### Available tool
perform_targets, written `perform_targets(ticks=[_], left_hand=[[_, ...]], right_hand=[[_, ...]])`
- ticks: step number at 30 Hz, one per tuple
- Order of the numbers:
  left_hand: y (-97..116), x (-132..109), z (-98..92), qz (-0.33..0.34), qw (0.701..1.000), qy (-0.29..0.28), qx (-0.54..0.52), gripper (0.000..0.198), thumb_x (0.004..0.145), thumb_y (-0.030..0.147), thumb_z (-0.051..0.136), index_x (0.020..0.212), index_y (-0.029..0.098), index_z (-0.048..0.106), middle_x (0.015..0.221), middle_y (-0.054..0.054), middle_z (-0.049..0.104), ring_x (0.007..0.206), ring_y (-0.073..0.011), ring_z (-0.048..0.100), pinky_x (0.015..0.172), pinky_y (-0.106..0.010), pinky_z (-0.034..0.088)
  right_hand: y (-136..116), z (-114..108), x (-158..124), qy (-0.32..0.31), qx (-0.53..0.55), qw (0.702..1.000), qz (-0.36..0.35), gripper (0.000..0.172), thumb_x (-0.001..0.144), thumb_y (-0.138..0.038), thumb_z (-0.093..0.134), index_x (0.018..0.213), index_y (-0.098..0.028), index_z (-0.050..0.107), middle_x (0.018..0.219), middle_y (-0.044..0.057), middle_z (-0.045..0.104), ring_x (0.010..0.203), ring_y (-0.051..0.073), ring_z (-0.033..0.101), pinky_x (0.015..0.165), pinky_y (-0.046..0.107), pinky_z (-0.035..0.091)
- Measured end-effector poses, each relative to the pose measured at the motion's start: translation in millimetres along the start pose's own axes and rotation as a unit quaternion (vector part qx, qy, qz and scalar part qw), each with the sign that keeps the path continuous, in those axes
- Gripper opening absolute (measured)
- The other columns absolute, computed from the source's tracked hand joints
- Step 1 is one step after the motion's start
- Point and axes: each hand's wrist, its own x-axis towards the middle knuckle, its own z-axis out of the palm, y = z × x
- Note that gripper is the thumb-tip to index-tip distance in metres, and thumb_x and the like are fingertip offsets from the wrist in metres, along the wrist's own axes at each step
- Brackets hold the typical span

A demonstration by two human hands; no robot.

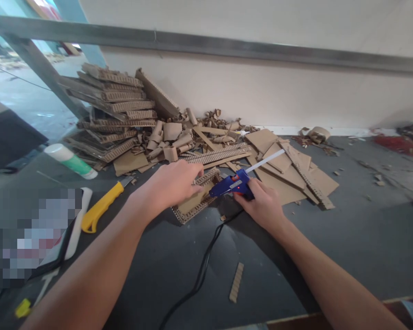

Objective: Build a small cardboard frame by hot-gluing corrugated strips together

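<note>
Bare hands [264, 202] and bare forearms [115, 250], narrower at the wrists [146, 198]

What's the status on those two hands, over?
Right hand: holding blue glue gun, nozzle at cardboard tray. Left hand: at the tray's rim, contact unclear. Black cord nearby, not across tray.

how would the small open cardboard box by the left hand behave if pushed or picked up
The cardboard box is probably light for its size, being open-topped. Its corrugated sides seem fairly stiff, though a hard squeeze might crush them. Sitting low on the dark surface, it would likely slide rather than tip.
</note>
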Motion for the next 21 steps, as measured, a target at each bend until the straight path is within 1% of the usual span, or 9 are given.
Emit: perform_targets(ticks=[3, 6, 9, 14, 16, 19, 21], left_hand=[[-1.3, 1.0, 0.9, -0.005, 1.000, -0.005, 0.000, 0.035, 0.090, 0.045, 0.059, 0.119, 0.026, 0.062, 0.098, -0.010, 0.070, 0.083, -0.0291, 0.068, 0.072, -0.035, 0.046], [-2.0, 1.5, 1.8, -0.004, 1.000, -0.005, 0.003, 0.036, 0.090, 0.045, 0.059, 0.120, 0.025, 0.061, 0.101, -0.011, 0.070, 0.085, -0.0299, 0.068, 0.072, -0.035, 0.046], [-1.9, 1.1, 2.4, 0.000, 1.000, 0.005, 0.013, 0.035, 0.090, 0.044, 0.058, 0.120, 0.026, 0.061, 0.102, -0.010, 0.070, 0.086, -0.0298, 0.068, 0.067, -0.033, 0.045], [-2.4, 0.9, 2.3, 0.006, 1.000, 0.002, 0.008, 0.032, 0.091, 0.042, 0.056, 0.117, 0.026, 0.061, 0.093, -0.008, 0.071, 0.072, -0.0253, 0.066, 0.056, -0.030, 0.040], [-3.5, 1.5, 2.6, 0.004, 1.000, -0.001, 0.004, 0.032, 0.090, 0.042, 0.057, 0.117, 0.025, 0.061, 0.092, -0.008, 0.071, 0.071, -0.0252, 0.066, 0.057, -0.030, 0.040], [-5.5, 2.7, 3.7, 0.001, 1.000, 0.003, 0.015, 0.034, 0.089, 0.044, 0.057, 0.118, 0.026, 0.061, 0.094, -0.009, 0.070, 0.076, -0.0280, 0.067, 0.061, -0.032, 0.042], [-6.7, 3.2, 4.7, 0.004, 1.000, 0.006, 0.020, 0.034, 0.089, 0.044, 0.057, 0.118, 0.026, 0.061, 0.094, -0.009, 0.070, 0.077, -0.0290, 0.067, 0.062, -0.032, 0.042]], right_hand=[[-0.1, 1.5, 0.2, -0.010, 0.004, 1.000, 0.001, 0.012, 0.093, -0.033, 0.055, 0.092, -0.021, 0.056, 0.080, 0.007, 0.067, 0.072, 0.020, 0.066, 0.056, 0.028, 0.039], [0.4, 2.9, 0.4, -0.013, 0.002, 1.000, -0.004, 0.012, 0.093, -0.031, 0.055, 0.093, -0.020, 0.056, 0.081, 0.007, 0.068, 0.072, 0.020, 0.066, 0.056, 0.028, 0.040], [1.7, 4.9, 0.2, 0.007, 0.001, 1.000, -0.030, 0.012, 0.094, -0.032, 0.056, 0.094, -0.019, 0.056, 0.082, 0.007, 0.068, 0.071, 0.020, 0.066, 0.053, 0.028, 0.039], [4.2, 6.7, -0.1, 0.016, 0.006, 0.999, -0.042, 0.012, 0.095, -0.032, 0.056, 0.095, -0.020, 0.055, 0.080, 0.006, 0.067, 0.069, 0.020, 0.066, 0.053, 0.027, 0.040], [5.1, 6.4, 0.0, 0.016, 0.007, 0.999, -0.041, 0.012, 0.095, -0.033, 0.056, 0.095, -0.020, 0.055, 0.080, 0.006, 0.067, 0.069, 0.020, 0.066, 0.053, 0.028, 0.040], [6.3, 5.9, 0.1, 0.018, 0.004, 0.999, -0.042, 0.013, 0.096, -0.033, 0.055, 0.096, -0.020, 0.055, 0.078, 0.006, 0.066, 0.068, 0.020, 0.065, 0.051, 0.028, 0.039], [6.7, 5.9, 0.3, 0.020, -0.001, 0.999, -0.045, 0.013, 0.097, -0.033, 0.053, 0.097, -0.020, 0.055, 0.077, 0.006, 0.066, 0.066, 0.020, 0.065, 0.051, 0.028, 0.039]])
